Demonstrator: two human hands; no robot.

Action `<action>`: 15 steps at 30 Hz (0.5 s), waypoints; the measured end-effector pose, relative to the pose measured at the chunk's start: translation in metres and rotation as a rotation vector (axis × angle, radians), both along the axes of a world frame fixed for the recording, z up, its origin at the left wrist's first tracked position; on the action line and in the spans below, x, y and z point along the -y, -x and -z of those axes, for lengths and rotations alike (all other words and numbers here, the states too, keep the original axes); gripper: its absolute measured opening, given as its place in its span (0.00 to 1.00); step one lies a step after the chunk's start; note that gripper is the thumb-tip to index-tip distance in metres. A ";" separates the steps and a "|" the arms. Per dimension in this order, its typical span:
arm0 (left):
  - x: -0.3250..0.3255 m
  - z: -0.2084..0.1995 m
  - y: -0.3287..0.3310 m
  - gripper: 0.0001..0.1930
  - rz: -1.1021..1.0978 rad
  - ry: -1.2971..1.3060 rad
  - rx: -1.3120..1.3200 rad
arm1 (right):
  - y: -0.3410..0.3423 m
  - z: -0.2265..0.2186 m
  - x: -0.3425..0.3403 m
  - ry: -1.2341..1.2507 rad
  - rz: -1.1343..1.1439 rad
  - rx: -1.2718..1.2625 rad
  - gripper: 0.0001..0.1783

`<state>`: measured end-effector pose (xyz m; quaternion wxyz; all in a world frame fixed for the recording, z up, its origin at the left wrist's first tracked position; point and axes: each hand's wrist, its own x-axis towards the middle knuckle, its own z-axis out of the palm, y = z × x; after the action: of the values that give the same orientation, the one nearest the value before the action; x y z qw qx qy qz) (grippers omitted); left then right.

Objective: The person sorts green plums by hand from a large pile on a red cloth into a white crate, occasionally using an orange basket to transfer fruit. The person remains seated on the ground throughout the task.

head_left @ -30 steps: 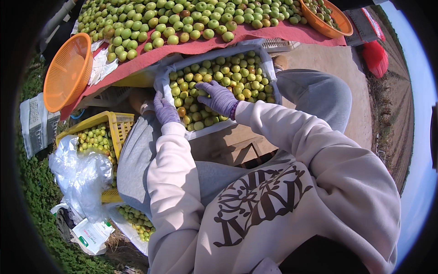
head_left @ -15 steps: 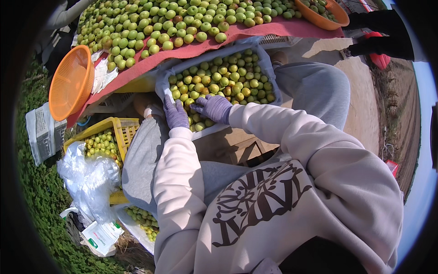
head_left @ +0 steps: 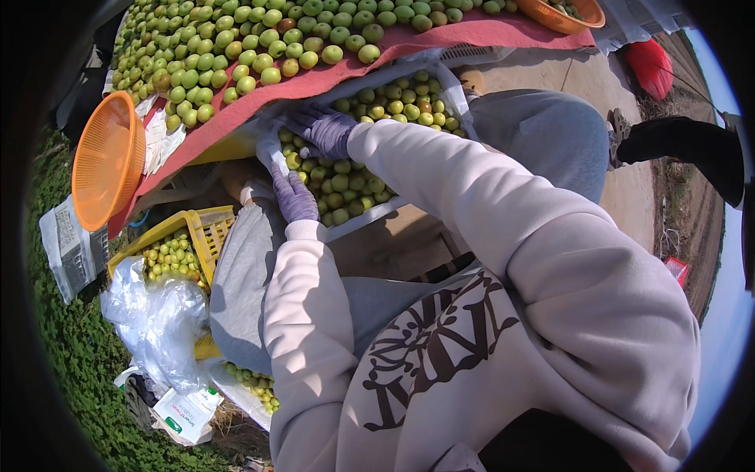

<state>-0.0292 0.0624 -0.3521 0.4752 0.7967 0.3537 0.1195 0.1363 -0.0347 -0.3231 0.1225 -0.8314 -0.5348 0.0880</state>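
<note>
Between my knees stands a crate lined with pale plastic and filled with green fruits that look like jujubes, some with brown patches. My left hand, in a purple knit glove, lies along the crate's left rim with its fingers stretched out. Reaching across the fruit to the far left corner, my right hand wears the same kind of glove. Its fingers are extended flat near the liner, and no fruit shows in its grasp. Part of the fruit is hidden under the right hand and sleeve.
Beyond the crate, a red cloth bears a wide heap of green fruit. Orange baskets sit at its ends. A yellow crate and clear plastic bags are at my left. Another person's dark-clothed leg is at right.
My right hand has moved left and away from me to the crate's far left corner. My left hand has drawn back slightly to the rim. The other person's leg has shifted.
</note>
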 end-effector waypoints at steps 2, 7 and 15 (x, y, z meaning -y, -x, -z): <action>0.002 -0.004 0.000 0.28 -0.017 0.051 0.020 | -0.005 -0.009 0.009 -0.135 0.016 -0.139 0.39; 0.009 -0.017 -0.005 0.30 0.108 -0.522 -0.007 | 0.044 -0.026 0.080 -0.089 0.028 -0.031 0.37; 0.041 -0.005 -0.015 0.34 0.706 -0.903 -0.482 | 0.095 0.002 0.113 0.098 0.110 -0.080 0.41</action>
<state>-0.0144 0.0215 -0.3470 0.0089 0.9926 0.0810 -0.0904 0.0412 -0.1473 -0.3252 0.1074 -0.8605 -0.4779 0.1403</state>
